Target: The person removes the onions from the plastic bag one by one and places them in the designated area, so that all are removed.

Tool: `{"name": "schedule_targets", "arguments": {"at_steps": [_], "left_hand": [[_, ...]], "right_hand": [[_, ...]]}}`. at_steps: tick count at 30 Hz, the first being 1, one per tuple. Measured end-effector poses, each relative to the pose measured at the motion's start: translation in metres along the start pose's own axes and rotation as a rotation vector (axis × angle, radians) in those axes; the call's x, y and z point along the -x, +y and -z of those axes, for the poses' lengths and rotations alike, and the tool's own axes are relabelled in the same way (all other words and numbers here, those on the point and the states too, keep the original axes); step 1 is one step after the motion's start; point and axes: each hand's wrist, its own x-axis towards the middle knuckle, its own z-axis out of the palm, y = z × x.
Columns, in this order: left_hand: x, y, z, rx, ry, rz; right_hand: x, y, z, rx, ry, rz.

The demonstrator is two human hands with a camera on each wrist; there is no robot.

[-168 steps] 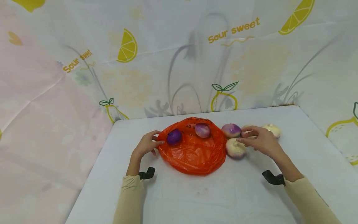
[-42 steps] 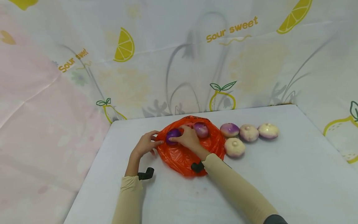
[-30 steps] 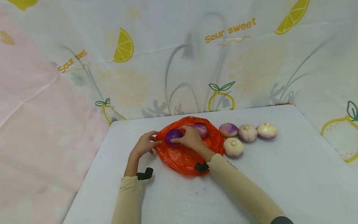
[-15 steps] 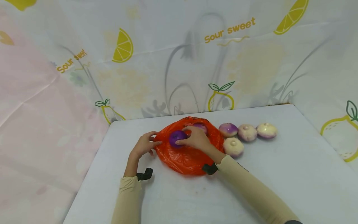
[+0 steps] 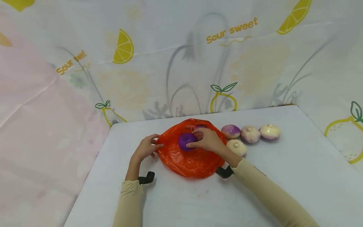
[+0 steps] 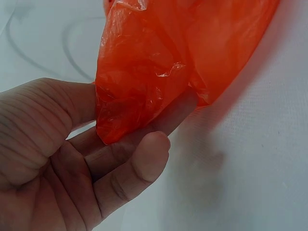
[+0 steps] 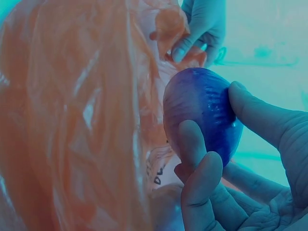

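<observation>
My right hand (image 5: 208, 139) pinches a purple turnip (image 5: 186, 142) between thumb and fingers, over the red plastic bag (image 5: 181, 160). In the right wrist view, that turnip (image 7: 202, 103) shows a deep purple side fading to paler skin. Behind the right hand, a second purple turnip (image 5: 200, 127) in the bag is mostly covered. At the bag's left edge my left hand (image 5: 146, 147) holds the rim. The left wrist view shows the bag's gathered edge (image 6: 127, 115) between the thumb and fingers of the left hand (image 6: 101, 163).
Several turnips sit right of the bag: a purple and white one (image 5: 231, 130), a pale one (image 5: 250, 134), another pale one (image 5: 270, 131), and one (image 5: 237, 147) close to the bag's rim. A patterned cloth (image 5: 170, 63) hangs behind the white table (image 5: 175, 201).
The right hand came from the turnips on the right into the bag, took hold of the purple turnip at its left side and moved right with it. The left hand stays at the rim.
</observation>
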Motion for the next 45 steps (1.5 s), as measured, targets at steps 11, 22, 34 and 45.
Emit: {"name": "schedule_targets", "arguments": {"at_steps": [11, 22, 34, 45], "left_hand": [[0.003, 0.001, 0.002, 0.006, 0.005, -0.004], [0.003, 0.002, 0.001, 0.005, 0.003, -0.014], [0.003, 0.0, 0.002, 0.013, -0.002, -0.023], [0.002, 0.0, 0.0, 0.0, 0.005, -0.007]], "right_hand": [[0.017, 0.006, 0.023, -0.034, -0.005, 0.0], [0.036, 0.014, 0.047, -0.18, -0.053, -0.066], [0.053, 0.029, 0.074, -0.023, 0.009, 0.032], [0.073, 0.042, 0.103, -0.141, -0.006, -0.03]]}}
